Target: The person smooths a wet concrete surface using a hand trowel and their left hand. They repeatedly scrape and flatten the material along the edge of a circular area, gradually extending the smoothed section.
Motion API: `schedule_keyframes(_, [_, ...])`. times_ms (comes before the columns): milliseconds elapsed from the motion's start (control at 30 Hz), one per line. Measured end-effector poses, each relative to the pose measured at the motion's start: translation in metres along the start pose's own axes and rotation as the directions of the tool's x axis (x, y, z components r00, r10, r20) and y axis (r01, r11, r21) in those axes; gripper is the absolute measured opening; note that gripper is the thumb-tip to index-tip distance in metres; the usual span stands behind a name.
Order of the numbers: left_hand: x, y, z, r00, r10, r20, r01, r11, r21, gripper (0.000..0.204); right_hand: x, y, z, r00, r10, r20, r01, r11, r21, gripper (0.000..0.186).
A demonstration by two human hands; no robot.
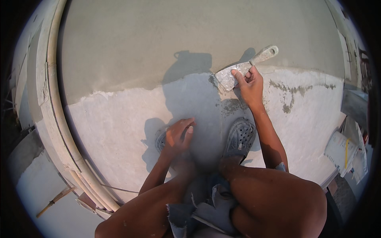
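Observation:
My right hand [250,87] grips a metal putty knife [233,78] by its wide, mortar-crusted blade, with the handle pointing up and right. The knife is near the ragged edge where smooth grey plaster [131,43] meets a paler surface [107,135]. My left hand [179,134] is empty, its fingers slightly bent and thumb apart, held over my left shoe. My dark perforated clogs [241,137] stand on the paler surface between my hands, the left one mostly hidden.
Long bamboo poles [53,103] run along the left edge. Beyond them, a stick [53,202] lies on a lower pale surface. At right are a crumpled white sack [337,148] and a grey board-like piece [353,107]. My shadow falls across the middle.

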State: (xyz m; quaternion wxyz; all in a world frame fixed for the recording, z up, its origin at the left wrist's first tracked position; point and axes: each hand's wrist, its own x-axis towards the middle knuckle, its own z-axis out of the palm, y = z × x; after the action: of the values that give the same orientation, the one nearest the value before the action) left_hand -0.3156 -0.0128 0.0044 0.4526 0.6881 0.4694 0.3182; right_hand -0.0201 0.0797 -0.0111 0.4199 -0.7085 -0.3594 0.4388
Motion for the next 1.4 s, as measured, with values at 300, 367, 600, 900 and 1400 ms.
schedule_keyframes(300, [-0.002,-0.002,0.000,0.999,-0.034,0.008,0.034,0.999,-0.007,0.026,0.007,-0.002,0.002,1.000,-0.003,-0.002,0.003,1.000,0.012,0.026])
schedule_keyframes(367, [-0.005,-0.001,-0.001,0.996,-0.092,0.017,0.092,0.995,-0.023,0.025,0.008,-0.014,0.007,1.000,0.021,-0.016,-0.019,0.993,0.117,0.032])
schedule_keyframes(600, [-0.003,-0.003,0.001,1.000,-0.022,0.001,0.022,1.000,0.007,0.026,0.002,0.008,0.005,0.997,-0.040,0.064,0.046,0.995,-0.091,0.033])
schedule_keyframes(900, [0.000,-0.001,0.002,1.000,-0.008,-0.005,0.008,1.000,-0.001,0.026,0.001,0.003,0.001,0.995,-0.060,-0.080,0.055,0.996,-0.067,0.040])
schedule_keyframes(1400, [-0.001,-0.001,0.001,1.000,-0.027,-0.005,0.027,1.000,0.002,0.026,0.003,-0.014,0.001,0.988,-0.089,-0.125,0.095,0.995,0.042,0.035])
